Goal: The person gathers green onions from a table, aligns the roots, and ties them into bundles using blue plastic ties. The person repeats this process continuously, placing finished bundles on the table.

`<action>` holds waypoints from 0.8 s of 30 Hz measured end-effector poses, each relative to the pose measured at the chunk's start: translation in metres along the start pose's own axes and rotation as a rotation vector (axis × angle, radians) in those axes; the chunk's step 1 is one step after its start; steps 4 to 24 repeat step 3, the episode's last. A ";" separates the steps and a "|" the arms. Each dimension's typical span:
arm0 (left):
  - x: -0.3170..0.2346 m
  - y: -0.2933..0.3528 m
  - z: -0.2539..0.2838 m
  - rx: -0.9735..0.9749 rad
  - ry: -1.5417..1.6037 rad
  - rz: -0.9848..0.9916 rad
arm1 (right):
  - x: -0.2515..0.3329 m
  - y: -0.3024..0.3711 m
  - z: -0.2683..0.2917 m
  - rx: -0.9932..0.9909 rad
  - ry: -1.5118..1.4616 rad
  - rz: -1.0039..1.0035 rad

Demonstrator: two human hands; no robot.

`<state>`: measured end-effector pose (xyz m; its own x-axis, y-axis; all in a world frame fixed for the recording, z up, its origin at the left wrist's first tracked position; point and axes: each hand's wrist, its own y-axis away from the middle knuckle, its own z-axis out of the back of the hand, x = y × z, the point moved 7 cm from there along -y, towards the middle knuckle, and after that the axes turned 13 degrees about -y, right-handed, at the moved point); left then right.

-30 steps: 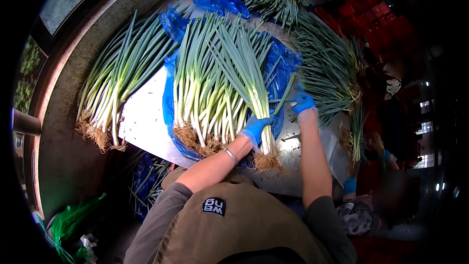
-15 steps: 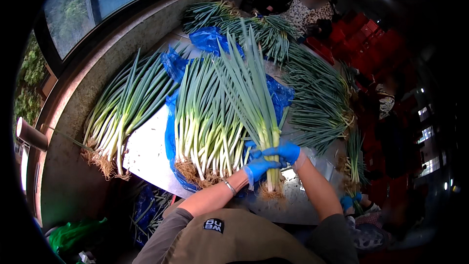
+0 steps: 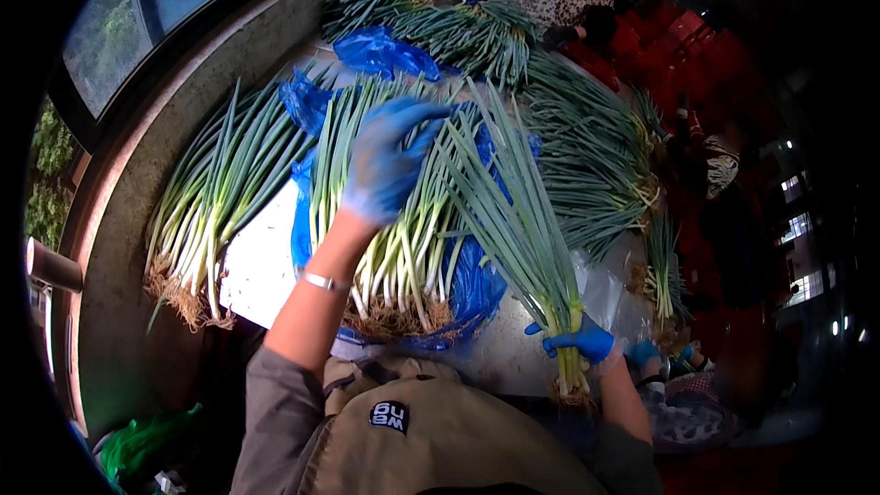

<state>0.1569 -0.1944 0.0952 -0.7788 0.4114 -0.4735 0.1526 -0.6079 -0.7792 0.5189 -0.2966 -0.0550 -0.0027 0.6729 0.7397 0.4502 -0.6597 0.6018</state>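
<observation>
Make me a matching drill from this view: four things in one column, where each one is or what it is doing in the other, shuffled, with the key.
Things:
1. left hand
2. right hand
3. blue plastic sheet
4. bracelet

Places or states:
A. on the left wrist
B. lying under the middle pile of green onions
C. raised over the middle pile, fingers spread
D. gripping a bunch of green onions near its roots

Pairs: 1-C, 2-D, 3-B, 4-A
</observation>
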 end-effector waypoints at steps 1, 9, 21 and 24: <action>-0.010 -0.008 -0.017 0.090 0.000 -0.160 | -0.006 0.004 0.001 0.006 -0.006 -0.013; -0.011 -0.002 -0.036 0.187 -0.028 -0.302 | -0.016 0.002 0.001 0.041 -0.007 -0.045; -0.011 -0.002 -0.036 0.187 -0.028 -0.302 | -0.016 0.002 0.001 0.041 -0.007 -0.045; -0.011 -0.002 -0.036 0.187 -0.028 -0.302 | -0.016 0.002 0.001 0.041 -0.007 -0.045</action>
